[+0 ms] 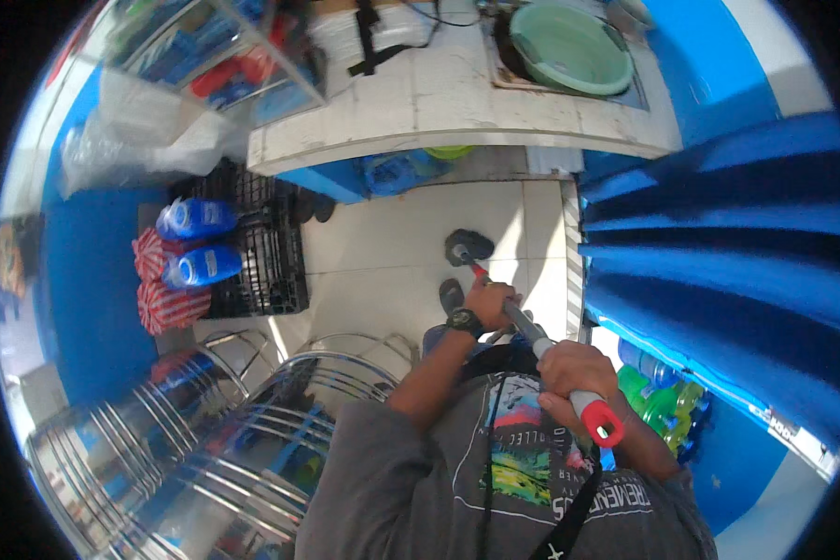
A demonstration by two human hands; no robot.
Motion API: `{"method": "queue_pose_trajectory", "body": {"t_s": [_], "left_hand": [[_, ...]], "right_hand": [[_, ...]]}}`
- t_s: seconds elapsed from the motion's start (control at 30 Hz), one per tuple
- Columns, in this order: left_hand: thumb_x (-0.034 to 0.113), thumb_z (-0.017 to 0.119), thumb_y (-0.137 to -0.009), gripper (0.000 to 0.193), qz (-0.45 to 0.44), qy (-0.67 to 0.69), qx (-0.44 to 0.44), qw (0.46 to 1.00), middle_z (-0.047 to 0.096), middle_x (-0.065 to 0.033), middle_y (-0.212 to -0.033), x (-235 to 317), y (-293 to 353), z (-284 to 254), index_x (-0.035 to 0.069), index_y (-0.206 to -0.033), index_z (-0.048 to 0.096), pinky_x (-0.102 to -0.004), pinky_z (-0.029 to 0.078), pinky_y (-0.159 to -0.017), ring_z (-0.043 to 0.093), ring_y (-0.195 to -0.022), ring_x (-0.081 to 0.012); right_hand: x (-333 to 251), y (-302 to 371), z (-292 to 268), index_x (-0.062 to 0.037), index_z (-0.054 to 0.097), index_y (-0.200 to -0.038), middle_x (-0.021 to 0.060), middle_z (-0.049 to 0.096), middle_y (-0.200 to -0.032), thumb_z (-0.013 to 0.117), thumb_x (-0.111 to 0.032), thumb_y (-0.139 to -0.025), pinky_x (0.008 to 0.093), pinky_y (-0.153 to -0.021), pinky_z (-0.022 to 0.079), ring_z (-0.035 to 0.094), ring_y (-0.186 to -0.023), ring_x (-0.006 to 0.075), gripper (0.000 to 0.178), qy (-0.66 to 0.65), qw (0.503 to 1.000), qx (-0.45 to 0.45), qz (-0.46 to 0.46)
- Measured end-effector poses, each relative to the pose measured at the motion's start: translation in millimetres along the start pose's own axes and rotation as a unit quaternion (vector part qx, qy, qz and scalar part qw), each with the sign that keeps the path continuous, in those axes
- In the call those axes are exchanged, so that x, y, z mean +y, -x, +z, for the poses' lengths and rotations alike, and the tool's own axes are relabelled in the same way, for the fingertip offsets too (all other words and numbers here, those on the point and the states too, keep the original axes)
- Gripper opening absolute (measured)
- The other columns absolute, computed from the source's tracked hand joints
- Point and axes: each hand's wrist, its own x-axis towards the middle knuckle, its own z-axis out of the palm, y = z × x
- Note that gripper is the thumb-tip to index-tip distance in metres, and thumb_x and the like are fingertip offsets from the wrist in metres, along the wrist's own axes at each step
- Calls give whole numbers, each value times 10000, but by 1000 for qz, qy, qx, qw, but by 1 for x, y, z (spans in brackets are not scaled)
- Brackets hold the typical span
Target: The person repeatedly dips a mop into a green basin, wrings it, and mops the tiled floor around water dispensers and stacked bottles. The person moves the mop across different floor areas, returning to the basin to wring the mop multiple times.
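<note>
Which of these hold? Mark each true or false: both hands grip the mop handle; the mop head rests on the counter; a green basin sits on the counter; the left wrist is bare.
1. Both hands grip the mop handle: true, left hand lower, right hand near the red end.
2. The mop head rests on the counter: false, it is on the tiled floor.
3. A green basin sits on the counter: true.
4. The left wrist is bare: false, it wears a black watch.

Head-worn fisheye, steeply downward over tiled floor (392, 252)

mop handle (523, 322) partly hidden by hands
</note>
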Motion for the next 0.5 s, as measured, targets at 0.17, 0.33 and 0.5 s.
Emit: {"method": "queue_pose_trajectory", "body": {"t_s": [0.17,0.33,0.5], "left_hand": [[340,698,-1027,242,-133,-42,119,983,786,-138,-1004,-78,49,-50,110,-968,748,-533,536,-955,761,-1001,-400],[409,766,-1008,333,-287,49,164,942,765,-186,-1081,-153,67,-72,78,-1029,731,-548,560,-936,745,-1028,-429],[469,800,-982,425,-377,35,129,917,754,-212,-1137,-190,110,-92,58,-1067,730,-520,572,-944,731,-1109,-439]], "right_hand": [[38,-47,46,-70,579,-833,120,640,-863,810,-24,-859,485,-763,535,657,-813,368,236,-67,992,-104,-14],[94,-72,91,-39,580,-854,142,630,-874,773,-9,-906,476,-769,511,619,-811,368,202,-122,984,-125,-22],[123,-85,132,-40,600,-910,138,643,-891,807,-60,-929,460,-775,514,621,-813,376,209,-144,972,-141,-119]]}}
